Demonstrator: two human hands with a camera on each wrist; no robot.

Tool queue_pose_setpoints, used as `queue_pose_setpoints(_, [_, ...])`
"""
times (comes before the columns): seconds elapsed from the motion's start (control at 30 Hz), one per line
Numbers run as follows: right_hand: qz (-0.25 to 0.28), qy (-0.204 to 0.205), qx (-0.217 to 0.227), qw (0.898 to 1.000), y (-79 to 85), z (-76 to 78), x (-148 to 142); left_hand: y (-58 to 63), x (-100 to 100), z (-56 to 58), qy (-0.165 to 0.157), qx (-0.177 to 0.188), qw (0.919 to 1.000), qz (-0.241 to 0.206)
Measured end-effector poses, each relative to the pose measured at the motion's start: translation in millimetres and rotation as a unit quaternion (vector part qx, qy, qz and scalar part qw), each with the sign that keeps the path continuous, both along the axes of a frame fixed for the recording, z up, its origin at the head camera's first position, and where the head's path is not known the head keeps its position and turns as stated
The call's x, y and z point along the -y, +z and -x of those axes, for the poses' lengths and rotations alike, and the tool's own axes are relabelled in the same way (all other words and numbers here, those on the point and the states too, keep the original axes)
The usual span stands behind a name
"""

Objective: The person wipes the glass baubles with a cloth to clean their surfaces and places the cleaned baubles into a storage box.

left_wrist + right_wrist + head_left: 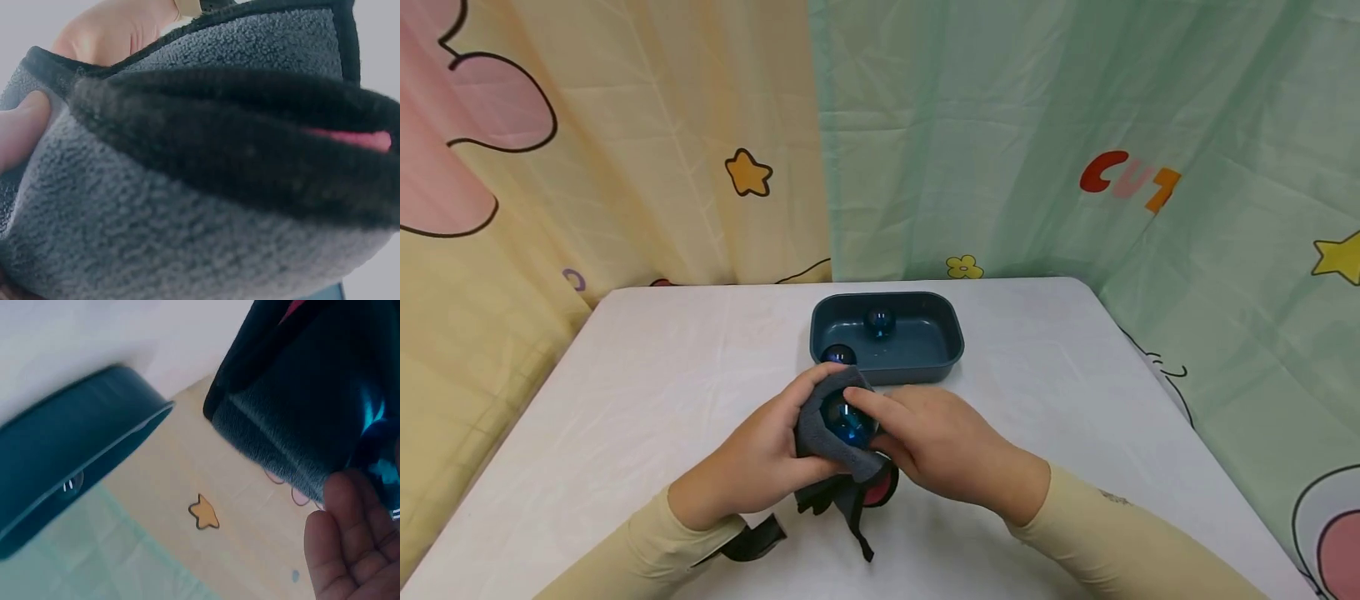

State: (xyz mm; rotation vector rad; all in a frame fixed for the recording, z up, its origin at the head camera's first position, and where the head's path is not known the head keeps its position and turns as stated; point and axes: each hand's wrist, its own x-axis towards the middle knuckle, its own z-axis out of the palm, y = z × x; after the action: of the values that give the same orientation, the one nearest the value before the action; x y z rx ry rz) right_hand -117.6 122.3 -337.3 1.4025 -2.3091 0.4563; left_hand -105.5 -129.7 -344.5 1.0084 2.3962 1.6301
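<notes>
In the head view my left hand (745, 462) holds a grey fleecy cloth (811, 432) with black edging, wrapped partly around a shiny blue ball (848, 422). My right hand (951, 446) pinches that ball from the right, its index finger and thumb on the glossy surface. Below the hands, the cloth's dark edge hangs down beside a red patch (878, 492). The left wrist view is mostly filled by the cloth (187, 231), with a thumb (28, 125) pressing on it. In the right wrist view, fingers (350, 519) of my right hand lie against the ball (382, 456).
Just beyond the hands a dark teal rectangular tub (917, 373) stands on the white table (685, 358). Inside it are two more blue balls, one near the middle (880, 322) and one at the near left corner (839, 354). Patterned curtains (970, 125) close off the back and sides.
</notes>
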Motion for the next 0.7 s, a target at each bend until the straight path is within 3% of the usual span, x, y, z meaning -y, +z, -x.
queue_pose_setpoints(0.07, [-0.003,-0.007,-0.001,1.000,-0.4,-0.3,0,0.3,-1,-0.3,-0.002,0.005,1.0000,0.001])
queue_pose_setpoints(0.17, [-0.006,-0.028,0.088,0.996,-1.9,-1.7,1,0.1,-1,-1.1,0.001,0.007,0.9999,0.016])
queue_pose_setpoints(0.23, [0.005,-0.038,0.186,0.982,-3.3,-2.0,1,-0.7,-2,-1.8,0.006,0.004,0.9993,0.036])
queue_pose_setpoints(0.3, [0.025,-0.050,0.272,0.961,-5.2,-1.8,2,-1.9,-3,-2.4,0.010,-0.002,0.9984,0.056])
queue_pose_setpoints(0.37, [0.037,-0.058,0.306,0.950,-6.9,-1.3,3,-2.7,-3,-2.6,0.014,-0.010,0.9977,0.065])
queue_pose_setpoints(0.43, [0.036,-0.069,0.299,0.951,-6.8,-1.4,5,-3.3,-3,-2.2,0.017,-0.022,0.9977,0.063])
queue_pose_setpoints(0.5, [0.026,-0.076,0.269,0.960,-4.8,-2.5,6,-3.1,-2,-1.1,0.013,-0.029,0.9984,0.046])
queue_pose_setpoints(0.7, [-0.011,-0.029,0.127,0.991,4.2,-2.7,3,-1.0,3,2.2,0.004,-0.027,0.9996,0.006])
